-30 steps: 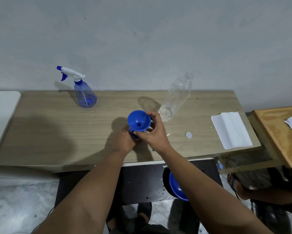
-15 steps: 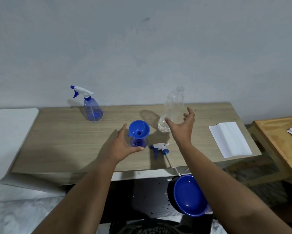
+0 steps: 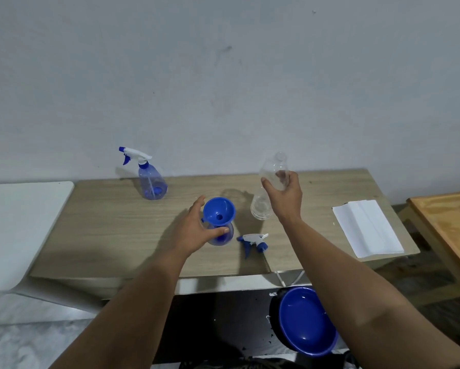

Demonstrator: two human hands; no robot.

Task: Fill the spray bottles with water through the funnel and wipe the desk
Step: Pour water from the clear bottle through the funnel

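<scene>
A blue funnel (image 3: 219,214) sits in the neck of an open blue spray bottle (image 3: 223,237) at the middle of the wooden desk (image 3: 111,235). My left hand (image 3: 194,230) wraps the bottle's left side, thumb across its front. My right hand (image 3: 284,198) closes around the middle of a clear plastic bottle (image 3: 266,198) standing just right of the funnel. The removed spray head (image 3: 253,242) lies on the desk in front. A second blue spray bottle (image 3: 150,179), capped, stands at the back left.
A folded white cloth (image 3: 367,227) lies at the desk's right end. A blue bowl (image 3: 306,320) sits below the desk's front edge. A white surface (image 3: 16,227) adjoins on the left, an orange wooden table (image 3: 447,230) on the right.
My right hand left the funnel, moved right and took hold of the clear bottle. My left hand stayed at the open spray bottle. The camera tilted up.
</scene>
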